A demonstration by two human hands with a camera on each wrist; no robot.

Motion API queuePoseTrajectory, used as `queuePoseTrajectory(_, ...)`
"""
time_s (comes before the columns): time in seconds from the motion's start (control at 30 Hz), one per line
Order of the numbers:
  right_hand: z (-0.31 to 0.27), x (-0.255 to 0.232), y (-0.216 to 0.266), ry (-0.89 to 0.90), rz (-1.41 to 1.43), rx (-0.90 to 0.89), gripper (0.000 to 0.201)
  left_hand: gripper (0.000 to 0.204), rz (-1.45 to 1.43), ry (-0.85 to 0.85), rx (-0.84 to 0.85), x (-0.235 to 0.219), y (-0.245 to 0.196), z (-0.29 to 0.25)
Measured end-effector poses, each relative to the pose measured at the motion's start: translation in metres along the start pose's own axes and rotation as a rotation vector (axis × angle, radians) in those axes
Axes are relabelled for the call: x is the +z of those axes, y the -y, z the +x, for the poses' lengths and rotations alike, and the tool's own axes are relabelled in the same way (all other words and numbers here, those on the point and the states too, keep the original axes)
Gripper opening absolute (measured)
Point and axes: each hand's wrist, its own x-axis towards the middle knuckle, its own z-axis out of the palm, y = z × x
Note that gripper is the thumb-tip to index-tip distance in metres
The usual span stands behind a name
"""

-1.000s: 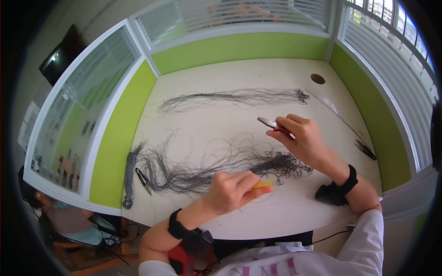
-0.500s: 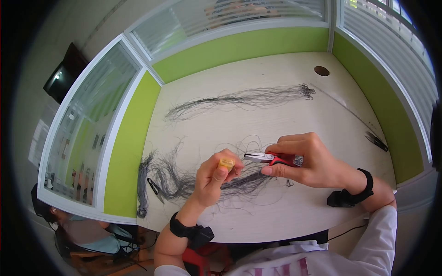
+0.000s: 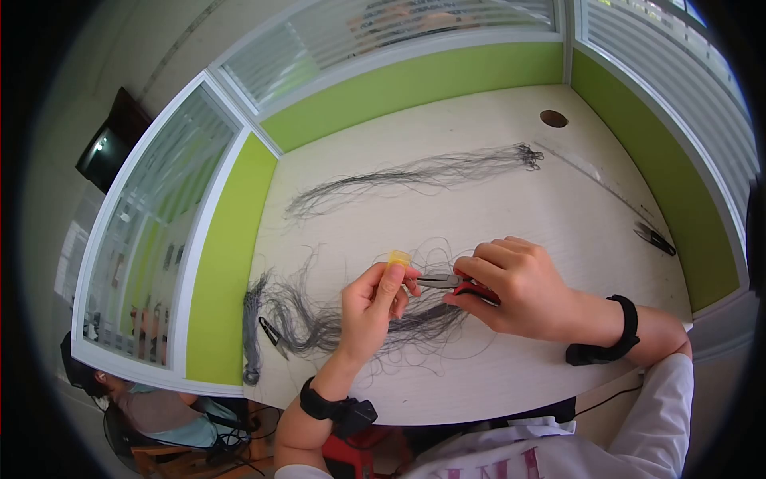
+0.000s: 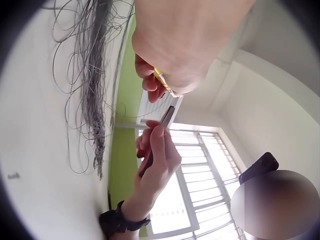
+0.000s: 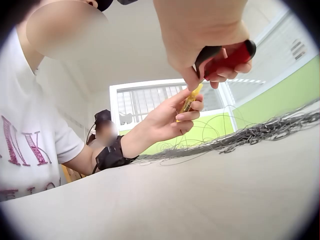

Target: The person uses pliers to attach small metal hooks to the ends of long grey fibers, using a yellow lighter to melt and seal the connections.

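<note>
My left hand [image 3: 369, 307] pinches a small translucent yellow plastic piece [image 3: 400, 257] between thumb and fingers. In the right wrist view a dark strip shows along this yellow piece [image 5: 188, 104]. My right hand [image 3: 523, 286] grips pliers [image 3: 440, 281] by their red and black handles. The nose of the pliers points left, right at the left fingertips; what lies between its jaws is hidden. Below both hands, a long tangled bundle of dark thin lines [image 3: 327, 326] spreads on the table, its right end covered by the right hand in the head view.
Farther back lies another line bundle [image 3: 399, 176] with small hooks [image 3: 528, 156] at its right end. A clear ruler [image 3: 586, 172] and black snips [image 3: 656, 238] lie right. More snips [image 3: 271, 331] and a compact bundle [image 3: 251, 335] lie left. Green partitions [image 3: 415, 86] enclose the table.
My left hand has risen from the near side of the table with the yellow piece and turned it upward. The right hand has brought the pliers down and left to meet it.
</note>
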Motion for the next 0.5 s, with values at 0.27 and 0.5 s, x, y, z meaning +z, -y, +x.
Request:
queuePoseTrajectory(0.27,-0.0032,0.0065,0.0012,0.011,-0.139,-0.031,0.024,0.039,0.028,0.01,-0.014,0.0068,-0.0002,-0.0025)
queuePoseTrajectory(0.5,-0.004,0.007,-0.0007,0.015,-0.145,-0.028,0.023,0.039,0.032,0.014,-0.003,0.0063,-0.0006,-0.0021)
